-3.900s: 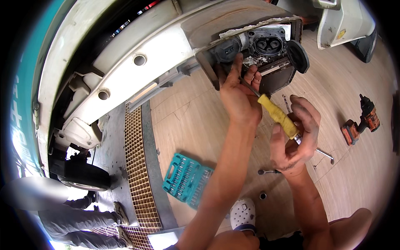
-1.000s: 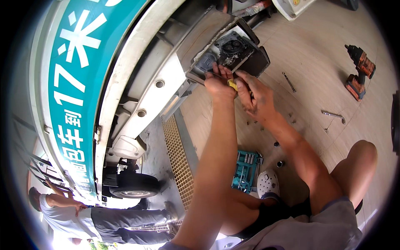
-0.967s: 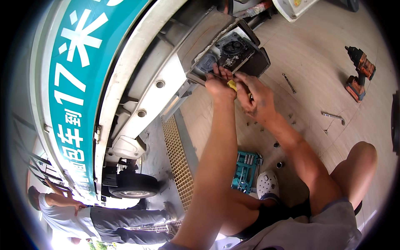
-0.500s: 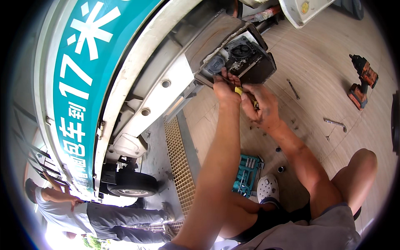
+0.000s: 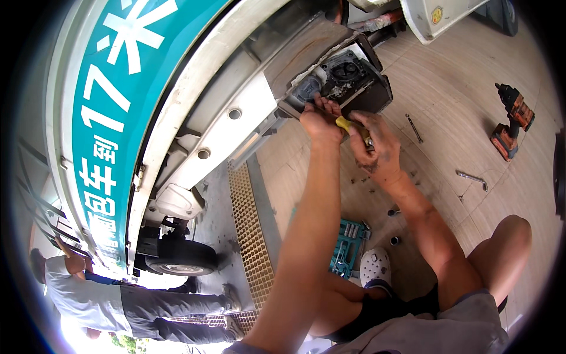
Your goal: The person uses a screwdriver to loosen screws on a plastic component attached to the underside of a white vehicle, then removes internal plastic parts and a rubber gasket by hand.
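Note:
My left hand [image 5: 319,120] reaches up to the black socket housing [image 5: 348,76] set in the side of a white and teal vehicle [image 5: 194,106], its fingers pressed on the round grey connector [image 5: 308,88] at the housing's left. My right hand [image 5: 377,147] sits just beside it, closed around a yellow-handled tool [image 5: 344,123] whose end shows between the two hands. What the tool's tip touches is hidden by my fingers.
An orange and black cordless drill [image 5: 512,121] lies on the tiled floor at right, with two loose wrenches [image 5: 471,178] nearby. A teal socket set case [image 5: 348,248] lies by my white shoe. A metal drain grate [image 5: 250,236] runs along the floor. Another person [image 5: 118,304] crouches at lower left.
My view has swung toward the vehicle's side. Both hands have come close together at the socket housing; the yellow-handled tool, once held low in my right hand, is now up between the hands.

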